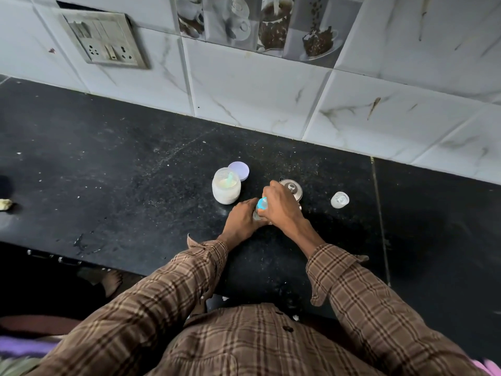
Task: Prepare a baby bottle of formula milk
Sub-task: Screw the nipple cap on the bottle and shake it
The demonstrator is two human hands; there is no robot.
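Observation:
A baby bottle [257, 214] stands on the black counter [135, 185], mostly hidden by both hands. My left hand [242, 219] grips its clear body from the left. My right hand [280, 204] curls over its top, fingers round the blue collar [262, 204]. An open jar of white formula powder [226, 189] stands just to the left, a scoop lying inside it. Its lilac lid [240, 169] lies behind the jar. A clear bottle cap [339, 199] rests on the counter to the right.
A small steel lidded pot [292, 189] sits right behind my right hand. The tiled wall [257, 90] with a socket plate [105, 40] runs along the counter's back. A yellowish scrap [5, 204] lies at the far left edge.

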